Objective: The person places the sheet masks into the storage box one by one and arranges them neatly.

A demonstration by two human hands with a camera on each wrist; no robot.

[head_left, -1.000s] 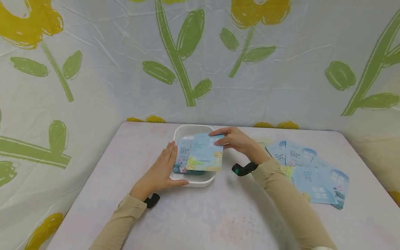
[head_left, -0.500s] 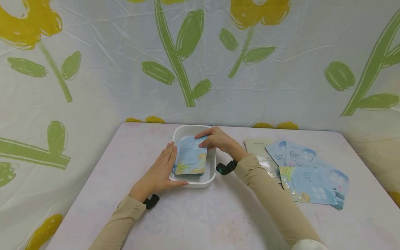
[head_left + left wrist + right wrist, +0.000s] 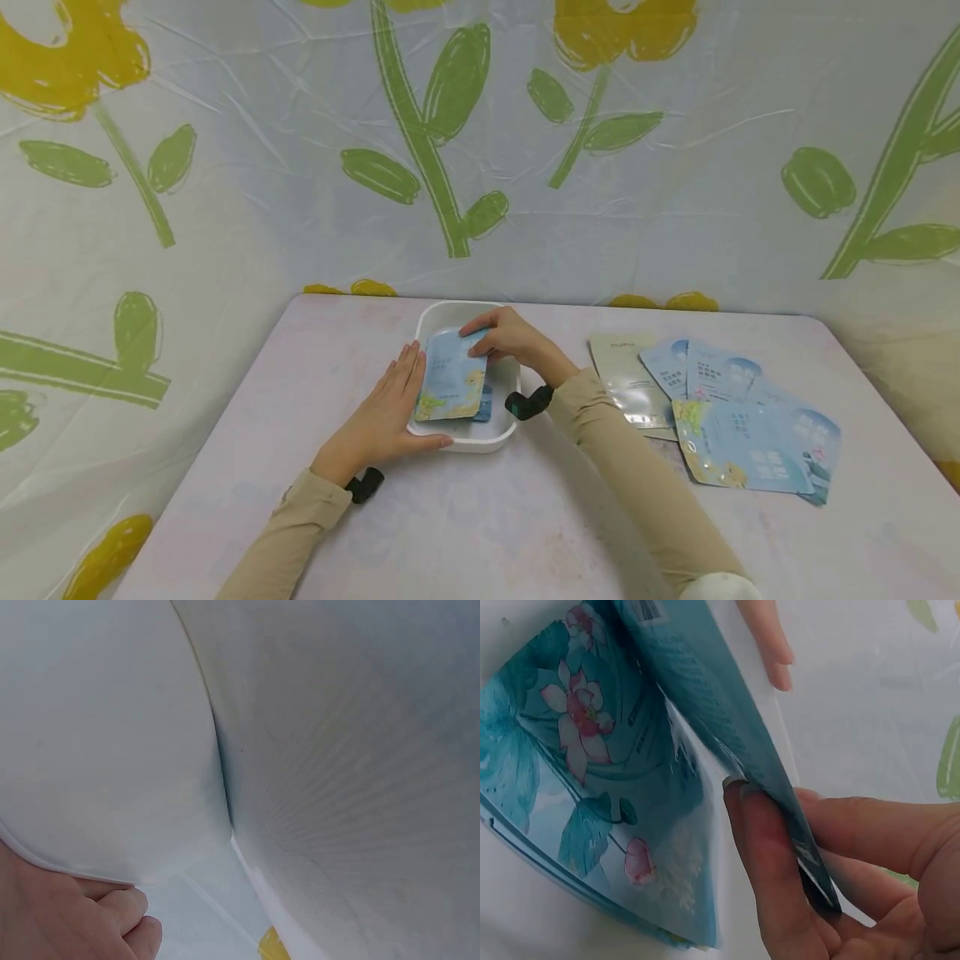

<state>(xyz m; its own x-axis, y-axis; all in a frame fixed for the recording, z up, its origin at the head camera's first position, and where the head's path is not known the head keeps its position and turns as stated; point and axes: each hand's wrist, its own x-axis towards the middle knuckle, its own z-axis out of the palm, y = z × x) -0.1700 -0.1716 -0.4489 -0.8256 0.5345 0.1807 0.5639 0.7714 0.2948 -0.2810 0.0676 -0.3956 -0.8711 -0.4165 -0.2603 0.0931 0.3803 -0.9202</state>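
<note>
A white plastic tray (image 3: 483, 445) stands at the table's middle. My left hand (image 3: 375, 423) lies along its left side with straight fingers, the thumb at the near rim; the left wrist view shows this hand beside the tray wall (image 3: 112, 750). With thumb and fingers my right hand (image 3: 517, 342) pinches the upper right edge of a light blue sheet mask packet (image 3: 448, 379) over the tray. In the right wrist view the held packet (image 3: 709, 690) leans at an angle above a stack of lotus-print packets (image 3: 592, 787), mostly hidden from the head view.
Right of the tray, several blue packets (image 3: 742, 442) lie fanned out and overlapping. Beside them is a silvery beige packet (image 3: 630, 379), partly under the blue ones. A flower-print cloth (image 3: 637, 225) hangs behind the table (image 3: 450, 533).
My right hand has brought the pinched packet leftward, from over the tray's right side to its left part beside my left hand. The beige packet has come into sight. The left hand stays put.
</note>
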